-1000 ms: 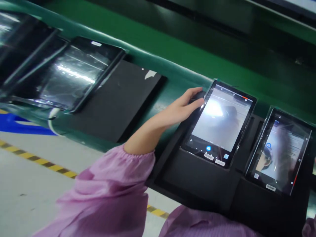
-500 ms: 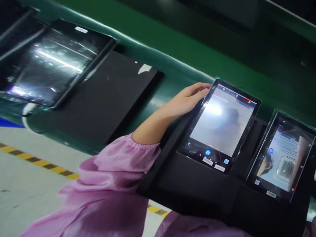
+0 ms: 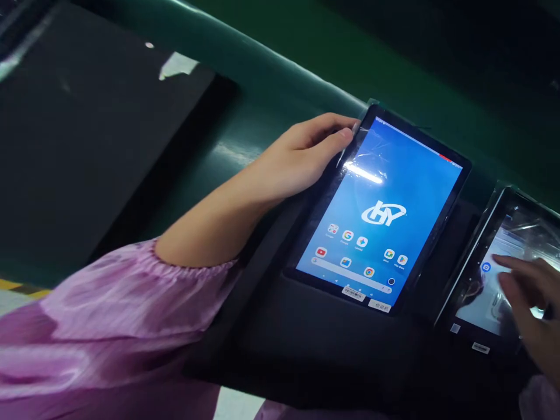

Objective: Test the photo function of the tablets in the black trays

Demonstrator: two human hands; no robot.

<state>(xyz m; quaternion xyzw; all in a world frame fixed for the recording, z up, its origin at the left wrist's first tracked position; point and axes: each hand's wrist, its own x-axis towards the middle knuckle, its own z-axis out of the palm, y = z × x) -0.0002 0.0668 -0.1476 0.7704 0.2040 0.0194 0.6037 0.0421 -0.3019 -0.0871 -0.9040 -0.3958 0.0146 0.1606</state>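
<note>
My left hand (image 3: 308, 154) grips the upper left edge of a tablet (image 3: 376, 216), thumb at the rim and fingers partly hidden behind it. That tablet's lit screen is blue, with app icons and a white HY logo, and two white labels stick to its lower bezel. To the right lies a second tablet (image 3: 466, 303) showing a camera view, with a barcode label at its bottom edge. Above its screen hovers my right hand (image 3: 531, 291), forefinger stretched out and thumb apart, holding nothing. Whether a fingertip touches the glass I cannot tell.
Black mats (image 3: 306, 338) lie under the tablets on a green work surface (image 3: 245, 116). Another dark mat (image 3: 96, 116) with a torn white patch (image 3: 179, 65) lies at the left. Yellow and black floor tape (image 3: 21, 290) shows at lower left.
The left-hand tablet's screen has gone from a camera view to the blue home screen. My right hand has come into view over the second tablet. The view has shifted closer and rightward.
</note>
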